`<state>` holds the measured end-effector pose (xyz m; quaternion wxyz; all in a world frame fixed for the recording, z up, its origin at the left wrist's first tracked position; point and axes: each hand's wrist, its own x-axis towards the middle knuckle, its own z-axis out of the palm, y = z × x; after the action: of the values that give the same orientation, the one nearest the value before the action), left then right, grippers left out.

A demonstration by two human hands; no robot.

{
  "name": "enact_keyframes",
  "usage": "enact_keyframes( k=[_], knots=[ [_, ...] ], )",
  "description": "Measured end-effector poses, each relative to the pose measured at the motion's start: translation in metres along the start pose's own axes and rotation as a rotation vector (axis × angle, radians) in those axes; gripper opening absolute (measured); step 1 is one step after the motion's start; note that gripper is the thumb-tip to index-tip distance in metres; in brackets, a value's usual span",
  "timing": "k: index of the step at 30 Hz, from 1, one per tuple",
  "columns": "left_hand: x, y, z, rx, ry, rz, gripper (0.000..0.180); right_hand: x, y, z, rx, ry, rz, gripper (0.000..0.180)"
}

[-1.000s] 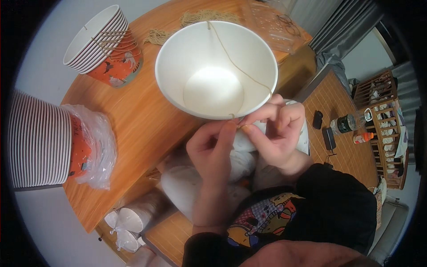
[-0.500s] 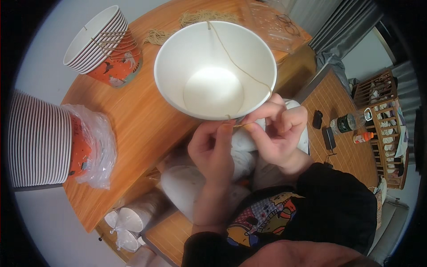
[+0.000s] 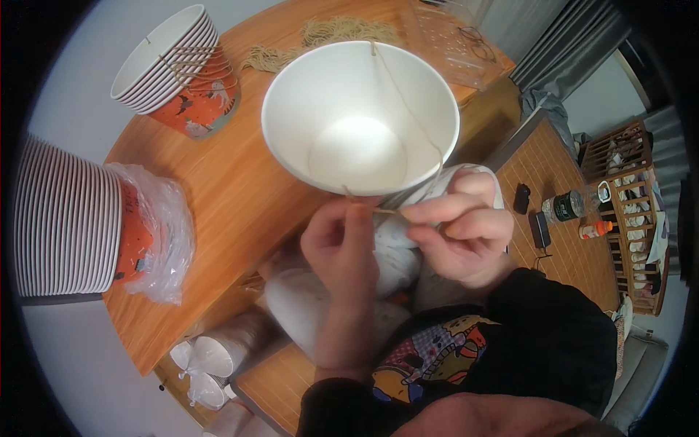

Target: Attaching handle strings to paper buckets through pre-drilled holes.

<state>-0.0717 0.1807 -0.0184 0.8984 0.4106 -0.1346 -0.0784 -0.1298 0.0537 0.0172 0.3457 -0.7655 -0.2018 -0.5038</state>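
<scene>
A large white-lined paper bucket (image 3: 291, 124) tilts toward me at the table's edge, its inside showing. A thin tan cord (image 3: 399, 91) is fixed at its far rim and runs across the inside and over the right side of the rim to my fingers. At the near rim a short cord end pokes inward. My left hand (image 3: 341, 237) is closed at the near rim, thumb and forefinger pinching the cord. Just right of it, my right hand (image 3: 466, 229) is closed, its fingertips pinching the same cord, with a short stretch of it between the hands.
Nested orange buckets with cord handles (image 3: 193, 109) stand at the far left of the wooden table (image 3: 218, 211). Nearer lies a long stack of buckets (image 3: 65, 218) in clear plastic. Tan cord bundles (image 3: 349, 30) lie behind. A bottle (image 3: 564, 206) stands on the right-hand surface.
My right hand has drawn slightly right, away from the left, stretching the cord between them. The bucket has shifted a little right in view, and its near cord end sits further left.
</scene>
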Motion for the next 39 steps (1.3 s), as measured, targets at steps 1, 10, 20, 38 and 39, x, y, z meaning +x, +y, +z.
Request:
enact_keyframes(
  k=[1, 10, 20, 38, 39],
  knots=[
    [-0.001, -0.001, 0.002, -0.006, 0.002, -0.012, 0.011, 0.001, -0.002, 0.002, -0.038, -0.014, 0.072, 0.038],
    [-0.005, -0.004, 0.007, 0.033, -0.020, 0.009, 0.015, -0.002, -0.001, 0.005, -0.111, -0.026, 0.128, 0.043],
    [-0.007, -0.012, 0.007, 0.063, -0.001, 0.114, 0.012, -0.004, 0.000, 0.010, -0.025, 0.033, 0.138, 0.041],
    [-0.005, -0.002, 0.006, -0.124, -0.095, -0.137, 0.013, -0.004, -0.001, 0.002, -0.121, -0.032, 0.206, 0.041],
    [-0.004, -0.002, 0.009, -0.079, -0.114, -0.079, 0.015, -0.005, -0.001, 0.001, -0.143, -0.038, 0.207, 0.041]
  ],
)
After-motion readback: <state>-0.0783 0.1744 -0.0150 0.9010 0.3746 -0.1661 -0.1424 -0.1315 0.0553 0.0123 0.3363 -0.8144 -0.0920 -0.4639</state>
